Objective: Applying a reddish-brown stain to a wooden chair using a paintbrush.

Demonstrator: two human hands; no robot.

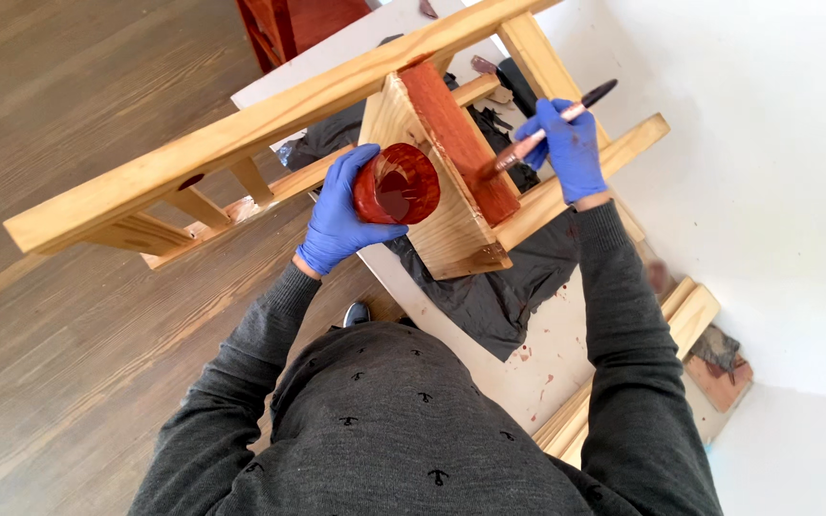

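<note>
Partly cut off at the upper edge, one pale wooden frame (241, 129) lies across one black plastic sheet (499, 296). Against that frame, one wooden block (437, 205) shows a red-stained side; its underside is hidden. My left hand (341, 205), blue-gloved, grips one red-coated cup (397, 183) beside the block. My right hand (566, 143) pinches one brush (547, 129), bristles on the stained side, hard to make out.

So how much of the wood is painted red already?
Done: one narrow face of the board is red. In hand: the right hand brushes that face; the left hand holds the cup. Left: the board's wide face and the frame are bare.
</note>
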